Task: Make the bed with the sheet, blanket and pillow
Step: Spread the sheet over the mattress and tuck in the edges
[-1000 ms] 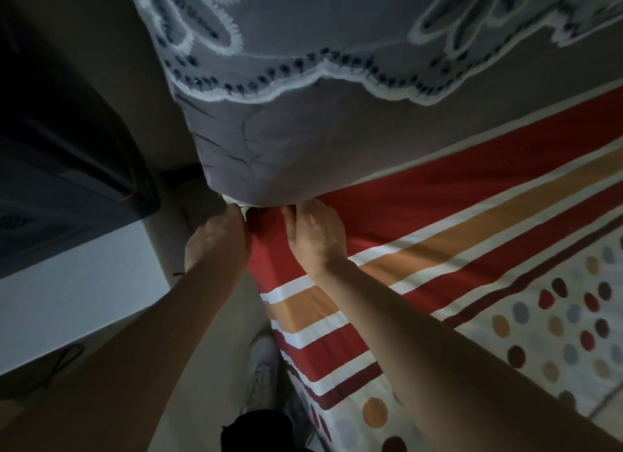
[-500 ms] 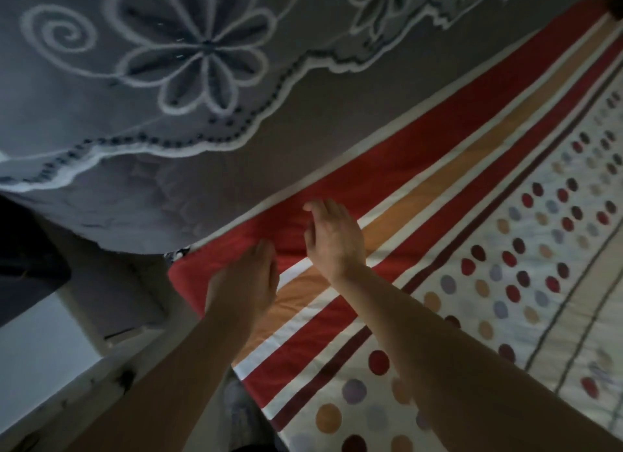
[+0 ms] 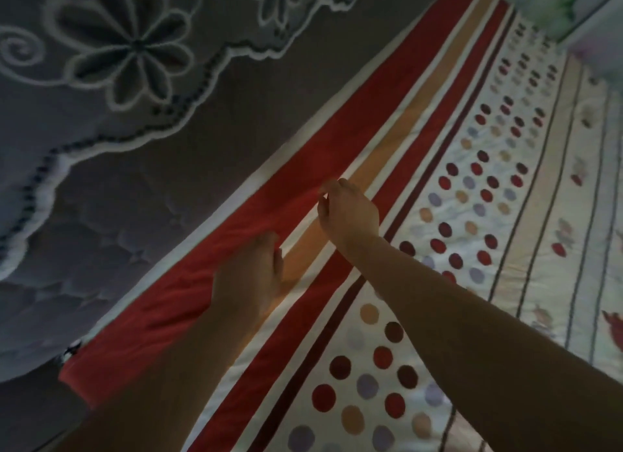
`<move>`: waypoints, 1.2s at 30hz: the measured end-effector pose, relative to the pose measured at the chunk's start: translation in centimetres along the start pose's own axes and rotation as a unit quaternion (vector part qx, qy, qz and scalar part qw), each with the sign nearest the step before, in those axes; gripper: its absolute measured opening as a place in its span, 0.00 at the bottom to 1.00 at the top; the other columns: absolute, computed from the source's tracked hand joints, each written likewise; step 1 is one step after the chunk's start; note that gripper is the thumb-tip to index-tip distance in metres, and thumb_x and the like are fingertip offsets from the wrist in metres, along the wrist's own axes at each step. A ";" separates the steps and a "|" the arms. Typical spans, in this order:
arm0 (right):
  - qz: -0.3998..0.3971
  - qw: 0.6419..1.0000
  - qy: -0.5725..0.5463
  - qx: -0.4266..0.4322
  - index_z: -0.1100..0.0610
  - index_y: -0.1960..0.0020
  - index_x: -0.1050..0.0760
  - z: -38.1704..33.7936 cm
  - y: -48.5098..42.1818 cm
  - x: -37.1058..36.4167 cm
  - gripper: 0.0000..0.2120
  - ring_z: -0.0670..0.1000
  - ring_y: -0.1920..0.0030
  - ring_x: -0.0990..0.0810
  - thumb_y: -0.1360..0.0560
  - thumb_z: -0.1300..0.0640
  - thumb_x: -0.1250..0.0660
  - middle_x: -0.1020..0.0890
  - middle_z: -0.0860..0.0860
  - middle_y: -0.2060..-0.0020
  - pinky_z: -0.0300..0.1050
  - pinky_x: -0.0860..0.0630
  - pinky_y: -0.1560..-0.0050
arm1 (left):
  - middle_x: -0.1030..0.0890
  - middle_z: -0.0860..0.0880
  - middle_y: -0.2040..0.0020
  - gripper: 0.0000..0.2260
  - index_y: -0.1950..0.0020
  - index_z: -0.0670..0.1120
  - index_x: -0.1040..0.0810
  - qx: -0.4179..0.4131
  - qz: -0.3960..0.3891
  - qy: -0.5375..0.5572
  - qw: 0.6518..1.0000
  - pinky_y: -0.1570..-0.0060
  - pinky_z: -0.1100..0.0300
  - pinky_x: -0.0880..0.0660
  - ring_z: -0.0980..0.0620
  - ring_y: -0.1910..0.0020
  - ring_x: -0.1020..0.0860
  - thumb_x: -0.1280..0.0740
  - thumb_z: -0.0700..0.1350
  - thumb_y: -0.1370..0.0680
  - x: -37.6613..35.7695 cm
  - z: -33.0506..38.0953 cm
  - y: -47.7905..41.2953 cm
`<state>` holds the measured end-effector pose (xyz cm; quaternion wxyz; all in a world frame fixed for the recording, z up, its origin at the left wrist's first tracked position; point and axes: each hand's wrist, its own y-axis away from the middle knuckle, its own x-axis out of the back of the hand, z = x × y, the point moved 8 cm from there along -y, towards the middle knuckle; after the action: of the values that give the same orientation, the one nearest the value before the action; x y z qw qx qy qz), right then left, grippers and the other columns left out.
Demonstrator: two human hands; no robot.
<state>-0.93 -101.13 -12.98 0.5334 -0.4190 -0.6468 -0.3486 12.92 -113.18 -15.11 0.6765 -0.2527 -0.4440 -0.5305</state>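
With the sheet (image 3: 472, 195) spread over the grey mattress (image 3: 135, 188), I press my left hand (image 3: 249, 276) flat on its red stripe to sweep creases outward, while my right hand (image 3: 349, 212) curls above it, pinching or not I cannot tell.

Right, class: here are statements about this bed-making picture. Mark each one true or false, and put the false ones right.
1. The sheet has coloured dots as well as stripes. True.
2. The sheet covers everything in view. False: the grey mattress lies bare beside the sheet's red stripe.
3. The left hand lies flat on the sheet, fingers straight. True.
4. The right hand is over the dotted part. False: it is over the stripes, further up the sheet than the left hand.
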 end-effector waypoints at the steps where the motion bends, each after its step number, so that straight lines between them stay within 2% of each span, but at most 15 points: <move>1: 0.004 1.000 0.006 -0.002 0.52 0.42 0.24 0.8 -0.8 0.3 0.07 0.49 0.52 0.22 0.19 0.55 0.39 0.22 0.48 0.50 0.44 0.30 0.62 | 0.20 0.54 0.60 0.07 0.43 0.51 0.25 -0.003 0.004 0.006 1.000 0.64 0.60 0.31 0.55 0.65 0.24 0.40 0.50 0.18 -0.2 0.7 -0.8; 4: 0.007 0.999 0.032 0.010 0.53 0.46 0.24 2.4 -3.5 0.7 0.07 0.50 0.56 0.23 0.18 0.56 0.40 0.23 0.48 0.54 0.44 0.30 0.64 | 0.25 0.56 0.65 0.03 0.50 0.52 0.26 -0.003 0.009 0.006 1.000 0.66 0.60 0.31 0.56 0.68 0.24 0.38 0.48 0.18 -1.1 1.6 -3.7; 7: -0.008 0.998 0.054 0.042 0.53 0.48 0.24 2.6 -6.1 0.5 0.07 0.51 0.56 0.24 0.18 0.57 0.41 0.23 0.49 0.56 0.46 0.29 0.64 | 0.29 0.56 0.69 0.06 0.56 0.52 0.28 0.002 0.033 -0.012 0.999 0.70 0.60 0.32 0.57 0.70 0.26 0.39 0.47 0.19 -1.2 1.7 -6.5; 10: -0.010 0.995 0.068 0.067 0.52 0.46 0.24 2.2 -8.8 -0.3 0.06 0.51 0.56 0.22 0.19 0.56 0.39 0.23 0.48 0.56 0.48 0.23 0.61 | 0.22 0.51 0.66 0.06 0.52 0.49 0.25 0.024 0.055 0.014 0.998 0.68 0.58 0.27 0.49 0.67 0.21 0.39 0.46 0.18 -1.8 1.2 -9.0; 13: -0.037 0.992 0.082 0.090 0.50 0.37 0.25 1.4 -11.7 -2.6 0.11 0.52 0.53 0.21 0.19 0.56 0.37 0.22 0.49 0.51 0.49 0.21 0.59 | 0.18 0.46 0.60 0.05 0.47 0.48 0.24 0.048 0.054 0.047 0.996 0.64 0.56 0.27 0.43 0.60 0.18 0.39 0.46 0.18 -3.1 0.6 -11.5; 15: -0.059 0.988 0.097 0.106 0.48 0.32 0.27 0.8 -13.0 -4.5 0.17 0.52 0.51 0.20 0.20 0.58 0.36 0.22 0.49 0.49 0.47 0.23 0.59 | 0.17 0.44 0.58 0.07 0.41 0.48 0.27 0.060 0.049 0.053 0.996 0.61 0.52 0.23 0.41 0.57 0.17 0.40 0.47 0.17 -4.0 0.0 -12.9; 18: -0.078 0.983 0.105 0.132 0.47 0.30 0.30 -0.1 -14.2 -6.6 0.22 0.54 0.49 0.20 0.22 0.61 0.35 0.21 0.50 0.47 0.46 0.28 0.60 | 0.17 0.42 0.56 0.13 0.34 0.45 0.31 0.079 0.043 0.038 0.995 0.63 0.53 0.26 0.40 0.56 0.17 0.41 0.48 0.17 -4.8 -0.8 -14.3; 21: -0.087 0.977 0.117 0.157 0.47 0.28 0.31 -0.5 -14.9 -8.0 0.22 0.54 0.48 0.21 0.21 0.59 0.37 0.22 0.51 0.47 0.46 0.29 0.59 | 0.17 0.40 0.55 0.17 0.29 0.44 0.33 0.086 0.041 0.017 0.995 0.63 0.54 0.29 0.40 0.55 0.17 0.41 0.49 0.17 -5.3 -1.7 -15.4; 23: -0.095 0.974 0.116 0.167 0.48 0.29 0.32 -0.7 -15.3 -8.7 0.20 0.55 0.48 0.20 0.20 0.57 0.38 0.21 0.51 0.48 0.46 0.28 0.58 | 0.18 0.41 0.56 0.15 0.31 0.45 0.32 0.097 0.039 0.010 0.995 0.63 0.54 0.33 0.40 0.55 0.18 0.41 0.48 0.17 -5.7 -2.4 -15.9; 27: -0.094 0.979 0.081 0.164 0.49 0.34 0.30 -0.2 -15.9 -9.5 0.15 0.55 0.54 0.19 0.20 0.53 0.38 0.20 0.51 0.53 0.46 0.28 0.61 | 0.17 0.41 0.55 0.10 0.39 0.45 0.30 0.114 0.035 0.010 0.993 0.61 0.53 0.32 0.38 0.53 0.18 0.41 0.48 0.16 -6.8 -3.2 -16.5; 30: -0.106 0.980 0.063 0.159 0.50 0.39 0.28 0.2 -15.8 -10.2 0.10 0.56 0.56 0.19 0.19 0.51 0.40 0.20 0.51 0.55 0.47 0.26 0.61 | 0.16 0.42 0.57 0.08 0.43 0.45 0.30 0.122 0.037 0.011 0.992 0.61 0.54 0.32 0.40 0.54 0.18 0.42 0.48 0.17 -7.6 -3.8 -16.7; 36: -0.052 0.989 -0.009 0.136 0.55 0.43 0.28 0.1 -15.6 -9.7 0.07 0.53 0.57 0.21 0.18 0.55 0.40 0.21 0.51 0.56 0.48 0.27 0.62 | 0.17 0.41 0.59 0.03 0.50 0.44 0.30 0.120 0.059 0.055 0.989 0.64 0.55 0.33 0.40 0.57 0.18 0.40 0.42 0.17 -7.1 -3.5 -16.7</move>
<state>-14.46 -108.98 -22.61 0.5606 -0.3113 -0.7140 -0.2809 -1.92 -117.66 -25.07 0.7554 -0.1659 -0.4514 -0.4451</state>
